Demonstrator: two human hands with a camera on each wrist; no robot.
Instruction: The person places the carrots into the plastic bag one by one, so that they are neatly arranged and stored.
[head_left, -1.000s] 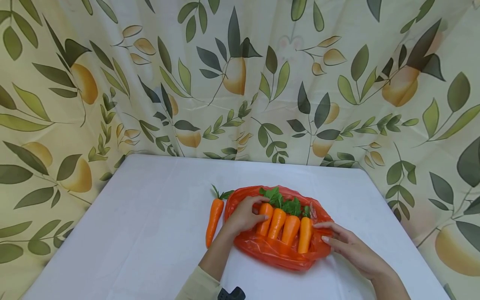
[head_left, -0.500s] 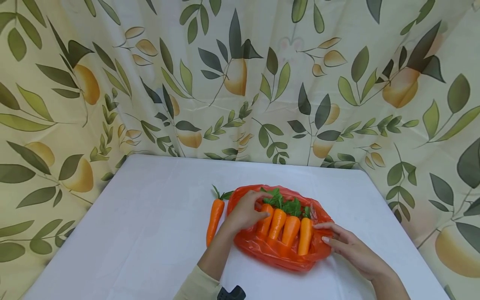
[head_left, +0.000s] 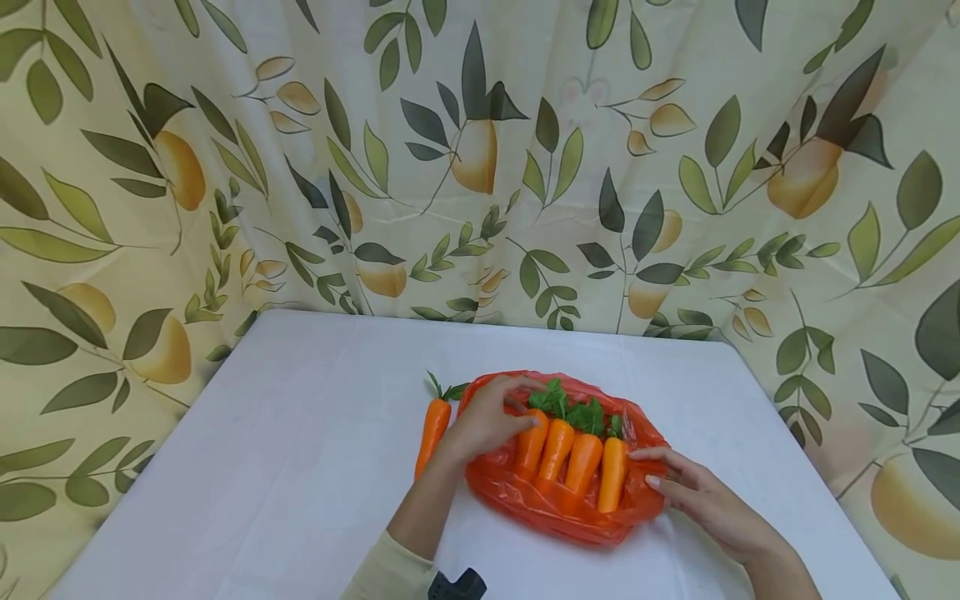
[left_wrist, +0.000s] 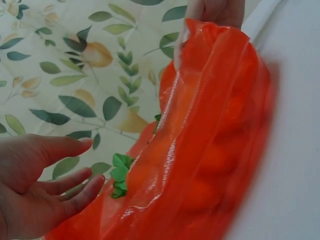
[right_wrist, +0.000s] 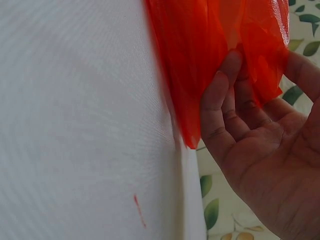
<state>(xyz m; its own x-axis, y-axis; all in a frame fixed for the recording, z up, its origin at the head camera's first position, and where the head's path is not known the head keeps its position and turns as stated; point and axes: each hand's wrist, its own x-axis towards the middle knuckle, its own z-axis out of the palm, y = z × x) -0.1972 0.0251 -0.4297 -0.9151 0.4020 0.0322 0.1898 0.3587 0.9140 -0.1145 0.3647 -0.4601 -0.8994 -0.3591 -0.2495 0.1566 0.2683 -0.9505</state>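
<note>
A red plastic bag [head_left: 525, 515] lies spread on the table with its mouth open upward. Several orange carrots [head_left: 583, 463] stand side by side inside it, green leaves [head_left: 587, 415] toward the far rim. My left hand [head_left: 486, 421] hovers over the bag's left side, near the leftmost carrot; in the left wrist view that hand [left_wrist: 47, 182] has thumb and fingers apart, nothing between them. My right hand [head_left: 701, 492] grips the bag's right edge, its thumb and bent fingers on either side of the thin film [right_wrist: 185, 65] in the right wrist view.
One more carrot [head_left: 433, 429] with leaves lies outside the bag on the left, its lower tip behind my left forearm. The white table [head_left: 315, 442] ends at a curtain [head_left: 480, 233] printed with fruit and leaves. A dark wristband [head_left: 457, 585] is on my left wrist.
My left hand has shifted slightly away from me toward the bag's far rim, its fingers lifting off the leftmost carrot's top. The right hand keeps its place on the bag.
</note>
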